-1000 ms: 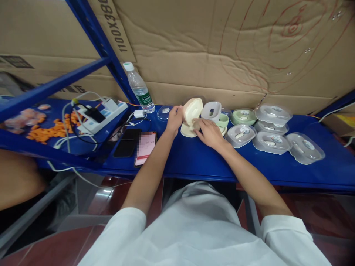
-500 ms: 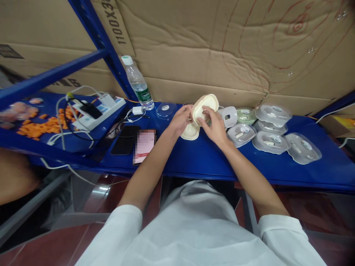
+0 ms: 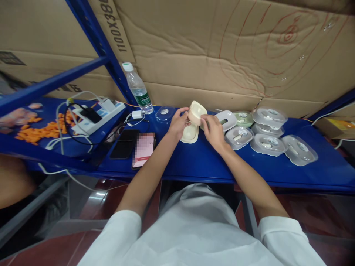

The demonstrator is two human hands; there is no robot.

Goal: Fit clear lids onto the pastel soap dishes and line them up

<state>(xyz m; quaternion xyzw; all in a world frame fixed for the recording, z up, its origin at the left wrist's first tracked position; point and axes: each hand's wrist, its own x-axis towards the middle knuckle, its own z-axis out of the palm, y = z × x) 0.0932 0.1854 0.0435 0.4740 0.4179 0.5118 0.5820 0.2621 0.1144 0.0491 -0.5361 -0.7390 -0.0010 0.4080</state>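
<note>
Shifted cream container (image 3: 197,110) leftward since half a second ago, grasping it between left hand (image 3: 178,123) and right hand (image 3: 214,130), next to cream tray (image 3: 189,135) lying on worktop (image 3: 199,162) just right of left hand

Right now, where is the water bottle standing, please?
In the head view, the water bottle stands left of the left hand, at the back of the blue shelf, beside the white adapter and a clear plastic piece.
</note>
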